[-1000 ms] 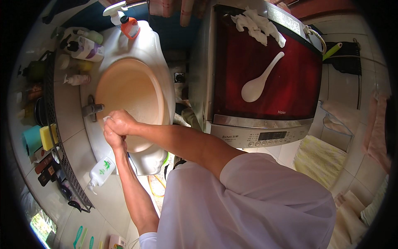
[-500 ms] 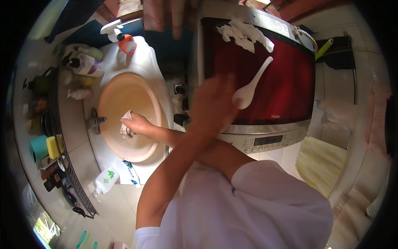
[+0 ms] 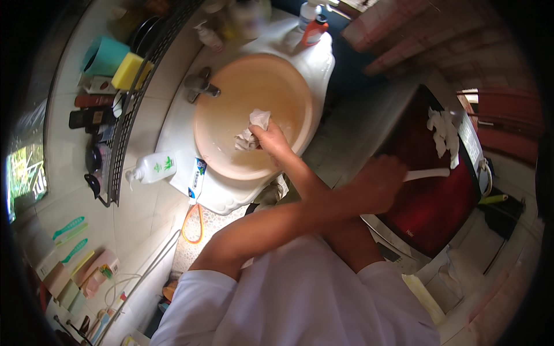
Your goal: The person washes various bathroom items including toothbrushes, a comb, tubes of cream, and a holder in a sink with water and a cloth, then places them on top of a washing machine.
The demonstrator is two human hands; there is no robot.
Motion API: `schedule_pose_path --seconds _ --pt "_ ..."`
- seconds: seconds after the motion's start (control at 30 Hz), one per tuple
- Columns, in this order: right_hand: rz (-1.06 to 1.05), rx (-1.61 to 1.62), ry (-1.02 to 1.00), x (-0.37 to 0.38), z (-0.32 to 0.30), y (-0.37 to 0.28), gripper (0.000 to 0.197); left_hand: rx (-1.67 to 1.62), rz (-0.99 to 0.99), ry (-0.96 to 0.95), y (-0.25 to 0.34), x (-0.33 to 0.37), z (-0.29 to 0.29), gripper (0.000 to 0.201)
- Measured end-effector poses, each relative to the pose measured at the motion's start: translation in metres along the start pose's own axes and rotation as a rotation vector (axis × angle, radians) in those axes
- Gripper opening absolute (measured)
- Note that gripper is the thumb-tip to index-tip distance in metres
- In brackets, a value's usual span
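My forearms cross, the left one over the right. My left hand (image 3: 380, 183) reaches across to the dark red washing machine lid (image 3: 427, 213), its fingers closed at the bowl end of a white spoon (image 3: 428, 173). Only the handle shows; the bowl is hidden by the hand. My right hand (image 3: 276, 141) pinches a crumpled whitish wad (image 3: 260, 119), tissue or thin cloth, above the peach basin (image 3: 203, 147). Shallow water appears to lie in that basin, which sits in the white washbasin (image 3: 173, 141). More crumpled white tissue (image 3: 444, 134) lies on the lid beyond the spoon handle.
A metal tap (image 3: 202, 86) juts over the basin's left rim. A white pump bottle (image 3: 157, 166) and a toothpaste tube (image 3: 197, 177) lie at the near-left edge. An orange bottle (image 3: 314, 32) stands at the back. A black wall rack (image 3: 135, 95) runs along the left.
The view has turned, so the washbasin sits nearer the middle. My left hand has closed at the spoon. The wad in my right hand remains over the basin.
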State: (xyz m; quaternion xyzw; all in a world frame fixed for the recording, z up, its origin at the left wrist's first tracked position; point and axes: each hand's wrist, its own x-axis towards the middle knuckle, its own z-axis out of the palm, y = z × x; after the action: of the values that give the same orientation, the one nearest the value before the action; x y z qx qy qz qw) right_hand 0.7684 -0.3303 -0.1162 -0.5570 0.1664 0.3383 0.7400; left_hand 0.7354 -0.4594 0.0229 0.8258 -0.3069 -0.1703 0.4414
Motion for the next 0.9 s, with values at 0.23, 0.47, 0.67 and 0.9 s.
schedule_pose_path --seconds 0.23,0.47,0.67,0.9 --pt "-0.166 -0.425 0.048 0.096 -0.045 0.038 0.048 -1.783 -0.269 0.311 -0.154 -0.148 -0.13 0.06" --pt "-0.675 -1.261 0.377 0.152 -0.041 -0.017 0.046 -1.697 -0.862 0.93 -0.312 -0.203 -0.078 0.039" --pt "-0.188 -0.924 -0.064 0.133 0.005 0.031 0.032 -1.939 -0.84 0.916 -0.335 -0.184 -0.072 0.043" --pt "-0.431 -1.44 -0.321 0.057 0.024 0.055 0.022 -1.712 -1.013 0.81 -0.375 -0.196 -0.049 0.028"
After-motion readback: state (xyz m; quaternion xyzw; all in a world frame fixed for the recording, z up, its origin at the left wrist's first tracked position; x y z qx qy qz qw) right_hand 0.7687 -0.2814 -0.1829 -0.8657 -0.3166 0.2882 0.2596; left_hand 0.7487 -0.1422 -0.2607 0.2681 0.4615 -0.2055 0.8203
